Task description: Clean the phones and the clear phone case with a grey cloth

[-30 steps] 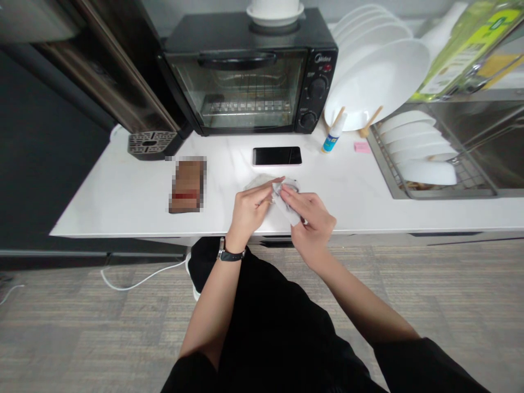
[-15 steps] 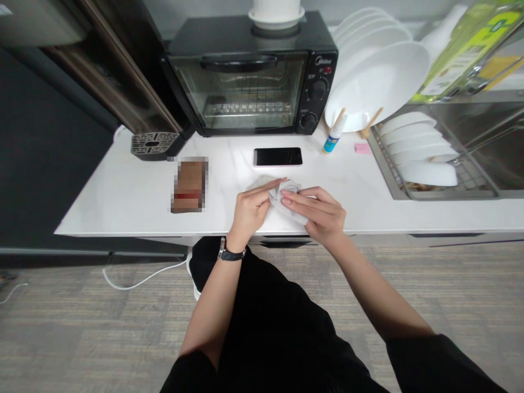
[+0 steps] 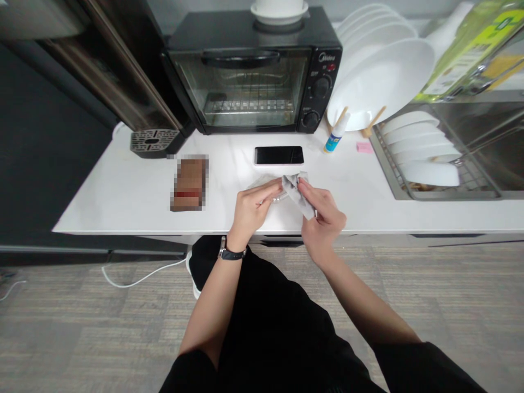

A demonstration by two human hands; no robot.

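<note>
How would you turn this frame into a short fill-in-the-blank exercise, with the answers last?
1. Of the left hand and the right hand, the one with a watch on its wrist is the ____.
2. The phone lies between the cloth in the right hand and the black ____ with a wire rack inside.
3. The phone's dark screen faces ____.
4. The small block beside the sink is coloured ____.

Missing words: left; oven; up; pink.

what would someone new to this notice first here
Probably the black toaster oven at the back of the white counter, with large white plates standing on edge to its right. Next, the right hand pinching a crumpled pale cloth close to the left hand, in front of the phone.
</note>
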